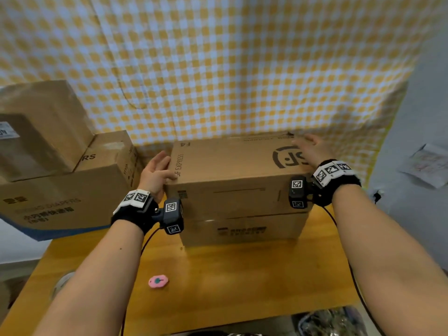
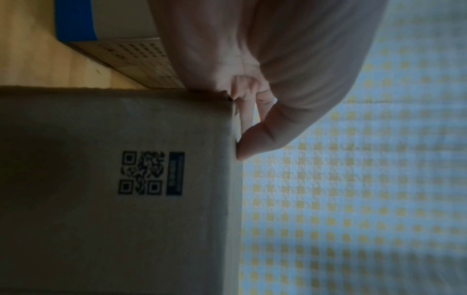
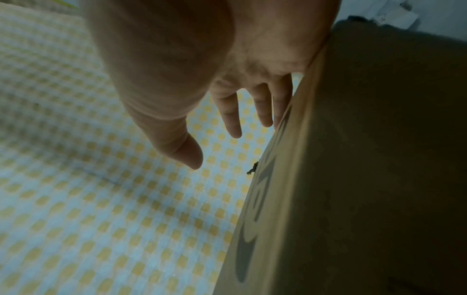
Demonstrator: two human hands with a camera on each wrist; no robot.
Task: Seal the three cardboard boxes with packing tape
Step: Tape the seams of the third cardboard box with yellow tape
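Note:
A brown SF Express box (image 1: 230, 163) sits on top of a second cardboard box (image 1: 242, 229) on the wooden table (image 1: 242, 287). My left hand (image 1: 157, 170) lies against the top box's left side with straight fingers, and its thumb (image 2: 252, 143) rests over the near top edge. The left wrist view shows the box's front (image 2: 113, 199) with a QR code. My right hand (image 1: 308, 149) lies flat on the top face at the far right corner, over the logo. In the right wrist view its fingers (image 3: 232, 115) are straight beside the box (image 3: 353, 179). No strip of tape shows.
Two more cardboard boxes are stacked at the left, a smaller one (image 1: 48, 132) on a large diaper box (image 1: 72, 195). A small pink object (image 1: 158, 281) lies on the table's near part. A pale round thing (image 1: 61, 283) shows behind my left forearm. A checked cloth (image 1: 218, 69) hangs behind.

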